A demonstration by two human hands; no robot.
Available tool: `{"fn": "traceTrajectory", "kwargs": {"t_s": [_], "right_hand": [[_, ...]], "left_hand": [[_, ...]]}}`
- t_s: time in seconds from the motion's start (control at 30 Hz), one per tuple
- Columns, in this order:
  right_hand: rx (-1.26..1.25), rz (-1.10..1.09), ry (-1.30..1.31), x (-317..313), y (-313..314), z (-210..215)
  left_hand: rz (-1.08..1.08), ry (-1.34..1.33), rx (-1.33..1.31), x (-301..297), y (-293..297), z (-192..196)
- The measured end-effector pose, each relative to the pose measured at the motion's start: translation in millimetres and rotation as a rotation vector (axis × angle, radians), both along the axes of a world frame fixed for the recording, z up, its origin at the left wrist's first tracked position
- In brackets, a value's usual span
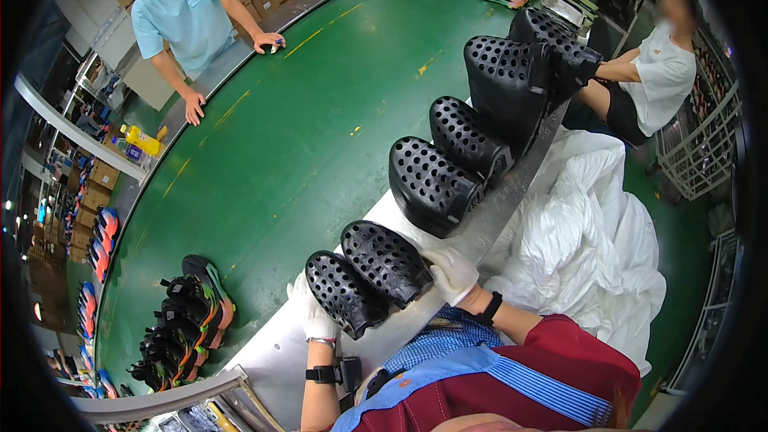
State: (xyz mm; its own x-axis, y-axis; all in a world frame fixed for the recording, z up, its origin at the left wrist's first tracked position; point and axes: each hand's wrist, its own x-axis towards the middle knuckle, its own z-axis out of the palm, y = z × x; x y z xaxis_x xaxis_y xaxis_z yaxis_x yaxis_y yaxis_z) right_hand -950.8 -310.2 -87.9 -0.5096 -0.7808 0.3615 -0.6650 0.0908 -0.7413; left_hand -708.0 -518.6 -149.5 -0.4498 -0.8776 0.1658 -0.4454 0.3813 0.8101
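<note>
Green conveyor belt (320, 112), perhaps factory hall

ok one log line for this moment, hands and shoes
left hand: on black perforated clog | right hand: on second clog | both on metal ledge beside green belt

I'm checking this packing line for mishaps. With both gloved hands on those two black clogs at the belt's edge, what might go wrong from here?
1. The two black clogs sit on the narrow metal ledge under the left hand and right hand; a nudge might tip them off.
2. More clogs crowd the same ledge close together, so bumping one may topple others.
3. The white bags lie just beside the ledge; a dropped clog could land among them.
</note>
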Motion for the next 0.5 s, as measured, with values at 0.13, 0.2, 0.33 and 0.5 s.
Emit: {"fn": "traceTrajectory", "kwargs": {"t_s": [0.13,0.2,0.33,0.5], "right_hand": [[-0.002,0.006,0.001,-0.6,-0.8,-3.6],[-0.009,-0.005,0.009,-0.2,-0.9,-7.0],[-0.016,0.008,0.024,0.7,-1.8,-6.7],[0.001,-0.008,0.004,0.4,2.7,-4.0]], "left_hand": [[0.009,0.136,0.14,-0.9,-4.1,-0.1],[-0.01,-0.009,-0.029,-1.3,-5.0,1.4],[0.044,0.333,0.337,5.2,-9.3,-9.3],[-0.01,0.373,0.446,-6.3,-3.5,8.9]]}}
